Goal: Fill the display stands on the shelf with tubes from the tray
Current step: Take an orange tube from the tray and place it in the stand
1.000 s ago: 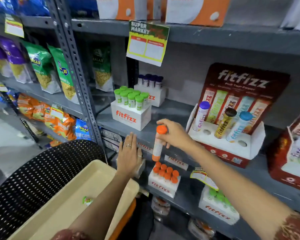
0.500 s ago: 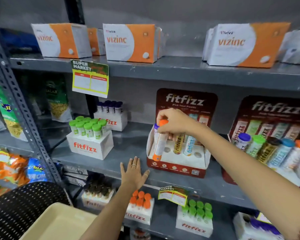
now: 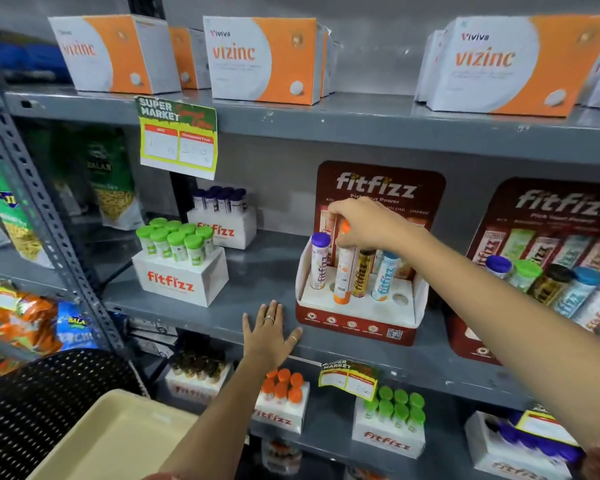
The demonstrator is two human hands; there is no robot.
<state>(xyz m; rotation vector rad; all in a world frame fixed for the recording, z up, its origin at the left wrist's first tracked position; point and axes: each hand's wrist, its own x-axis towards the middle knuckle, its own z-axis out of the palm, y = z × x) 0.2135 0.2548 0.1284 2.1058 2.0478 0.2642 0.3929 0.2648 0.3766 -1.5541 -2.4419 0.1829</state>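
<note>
My right hand (image 3: 364, 225) grips the orange cap of an orange-capped tube (image 3: 343, 275), held upright over the front of the maroon fitfizz display stand (image 3: 357, 325) on the middle shelf. In that stand a purple-capped tube (image 3: 320, 259), a gold tube (image 3: 361, 273) and a blue tube (image 3: 383, 277) stand upright; one hole (image 3: 399, 298) at the right shows open. My left hand (image 3: 269, 336) lies flat with fingers spread on the shelf's front edge, left of the stand. The beige tray (image 3: 94, 441) sits at the bottom left.
A second fitfizz stand (image 3: 548, 282) holding several tubes is at the right. White boxes of green-capped tubes (image 3: 179, 263) and purple-capped tubes (image 3: 222, 216) stand to the left. Vizinc boxes (image 3: 264, 58) line the top shelf. More tube boxes fill the lower shelf; a black perforated chair (image 3: 39, 403) is beside the tray.
My right hand has carried the orange-capped tube up from the lower shelf to the left fitfizz stand and lowered it toward the holes. The view has tilted up.
</note>
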